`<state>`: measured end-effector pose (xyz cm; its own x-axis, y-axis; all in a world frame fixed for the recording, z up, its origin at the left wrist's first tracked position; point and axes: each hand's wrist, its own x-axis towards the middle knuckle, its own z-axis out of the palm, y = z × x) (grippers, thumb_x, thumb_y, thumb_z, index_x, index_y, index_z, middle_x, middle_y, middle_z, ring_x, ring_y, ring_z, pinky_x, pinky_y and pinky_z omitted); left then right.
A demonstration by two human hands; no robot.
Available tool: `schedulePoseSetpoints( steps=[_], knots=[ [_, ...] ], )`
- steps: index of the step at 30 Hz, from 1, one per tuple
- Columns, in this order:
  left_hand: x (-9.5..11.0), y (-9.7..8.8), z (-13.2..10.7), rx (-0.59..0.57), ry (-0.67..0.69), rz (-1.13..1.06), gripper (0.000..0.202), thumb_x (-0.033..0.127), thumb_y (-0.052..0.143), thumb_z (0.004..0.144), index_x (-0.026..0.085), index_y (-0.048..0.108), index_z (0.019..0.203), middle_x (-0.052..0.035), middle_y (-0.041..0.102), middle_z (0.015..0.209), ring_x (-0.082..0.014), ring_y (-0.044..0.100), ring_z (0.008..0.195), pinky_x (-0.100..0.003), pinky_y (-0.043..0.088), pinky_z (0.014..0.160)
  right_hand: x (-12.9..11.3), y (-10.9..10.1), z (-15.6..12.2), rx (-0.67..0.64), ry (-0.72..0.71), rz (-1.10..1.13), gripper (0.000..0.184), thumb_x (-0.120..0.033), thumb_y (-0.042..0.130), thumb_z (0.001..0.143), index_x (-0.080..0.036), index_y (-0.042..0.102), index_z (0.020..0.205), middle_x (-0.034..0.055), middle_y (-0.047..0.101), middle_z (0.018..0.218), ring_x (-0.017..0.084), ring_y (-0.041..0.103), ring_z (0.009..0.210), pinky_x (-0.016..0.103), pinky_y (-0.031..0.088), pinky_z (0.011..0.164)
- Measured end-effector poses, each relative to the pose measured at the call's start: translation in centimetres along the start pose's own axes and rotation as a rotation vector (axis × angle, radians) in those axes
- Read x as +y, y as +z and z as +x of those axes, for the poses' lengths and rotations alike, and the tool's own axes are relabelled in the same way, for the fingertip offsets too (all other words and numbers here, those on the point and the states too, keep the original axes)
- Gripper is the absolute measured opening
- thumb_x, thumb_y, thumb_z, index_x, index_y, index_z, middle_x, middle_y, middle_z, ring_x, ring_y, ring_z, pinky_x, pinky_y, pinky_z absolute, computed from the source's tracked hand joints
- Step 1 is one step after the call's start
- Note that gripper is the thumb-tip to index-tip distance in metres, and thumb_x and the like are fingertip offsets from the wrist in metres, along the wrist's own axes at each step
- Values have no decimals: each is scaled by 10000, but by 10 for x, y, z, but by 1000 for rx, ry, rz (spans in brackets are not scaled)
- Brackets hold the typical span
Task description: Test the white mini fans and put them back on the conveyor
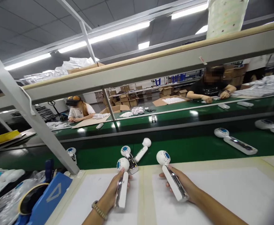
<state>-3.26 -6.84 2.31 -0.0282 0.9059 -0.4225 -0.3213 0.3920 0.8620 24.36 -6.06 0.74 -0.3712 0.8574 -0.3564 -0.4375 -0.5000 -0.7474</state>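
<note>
My left hand [113,189], with a bracelet at the wrist, is closed round the handle of a white handheld device [123,189]. It has a round head with a blue centre, like a small fan. A second such white handheld device [174,182] is gripped in my right hand [185,181], its round head pointing away from me. Both are held above the pale work surface [143,200]. Just beyond my left hand lies a device with its handle open [131,162], dark inner parts showing. Beside it rests another white device [142,153].
On the green conveyor belt [186,148] lie more devices, including one at the right [236,140]. A blue tape dispenser [50,197] stands at my left near a slanting metal post [38,125]. Across the line, two people sit working among boxes and white parts.
</note>
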Motion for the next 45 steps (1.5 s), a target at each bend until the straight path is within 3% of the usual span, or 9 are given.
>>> schedulePoseSetpoints(
  steps=[4, 6, 10, 12, 17, 20, 24, 34, 45],
  knots=[
    [-1, -4, -4, -206, -19, -173, 371, 224, 655, 693, 146, 456, 996, -135, 605, 1083, -207, 629, 878, -287, 519, 748, 2, -2, 2, -68, -61, 61, 278, -341, 563, 779, -179, 521, 1001, 85, 648, 979, 192, 639, 720, 305, 533, 631],
    [-3, -4, -6, -183, 3, -147, 393, 232, 667, 689, 166, 433, 998, -113, 633, 1008, -203, 641, 823, -305, 518, 742, 3, -2, 4, -56, -116, 43, 275, -298, 585, 763, -197, 531, 1014, 58, 647, 966, 186, 636, 720, 303, 531, 645],
    [-10, 2, -6, -12, 101, 3, 409, 360, 661, 698, 196, 434, 996, -13, 629, 739, -142, 620, 582, -245, 498, 546, 6, -3, 6, 20, -188, -18, 390, -323, 616, 747, -231, 501, 1108, 44, 647, 985, 185, 637, 727, 272, 522, 598],
    [-13, 4, -6, -24, 129, 27, 414, 395, 651, 699, 202, 444, 1001, -6, 615, 739, -144, 619, 586, -231, 477, 513, 7, -3, 7, 39, -169, -57, 451, -341, 611, 752, -225, 461, 1161, 47, 665, 912, 200, 641, 740, 285, 518, 624],
    [-17, 4, -9, -281, 131, -17, 430, 219, 687, 664, 194, 448, 1020, -65, 579, 991, -222, 616, 871, -327, 491, 727, 12, -3, 7, 42, -172, -235, 689, -420, 604, 749, -211, 268, 1314, 25, 673, 748, 216, 642, 743, 313, 494, 669],
    [-19, 3, -10, -357, 145, 37, 438, 148, 667, 650, 183, 461, 1036, -100, 526, 1118, -229, 601, 896, -326, 482, 724, 14, -2, 7, -17, -206, -321, 773, -466, 599, 739, -195, 198, 1342, 45, 673, 798, 225, 638, 749, 326, 485, 654],
    [-22, 1, -9, -325, 169, 88, 419, 154, 621, 674, 190, 455, 1058, -80, 567, 1016, -163, 600, 750, -287, 484, 637, 15, -4, 8, -41, -218, -354, 737, -466, 582, 750, -190, 218, 1328, 62, 670, 829, 239, 640, 785, 360, 483, 698],
    [-23, 1, -9, -314, 190, 177, 464, 219, 667, 682, 171, 410, 1065, -74, 595, 902, -175, 608, 759, -349, 487, 724, 9, -4, 8, -32, -164, -270, 747, -475, 630, 702, -185, 279, 1294, 118, 672, 916, 281, 632, 870, 390, 487, 722],
    [-19, 4, -12, -288, 212, 83, 424, 170, 650, 684, 184, 450, 1057, -109, 485, 1188, -235, 546, 981, -472, 471, 856, 6, -7, 5, -25, -174, -213, 641, -414, 597, 749, -201, 309, 1281, 108, 665, 943, 258, 634, 861, 389, 482, 754]
  ],
)
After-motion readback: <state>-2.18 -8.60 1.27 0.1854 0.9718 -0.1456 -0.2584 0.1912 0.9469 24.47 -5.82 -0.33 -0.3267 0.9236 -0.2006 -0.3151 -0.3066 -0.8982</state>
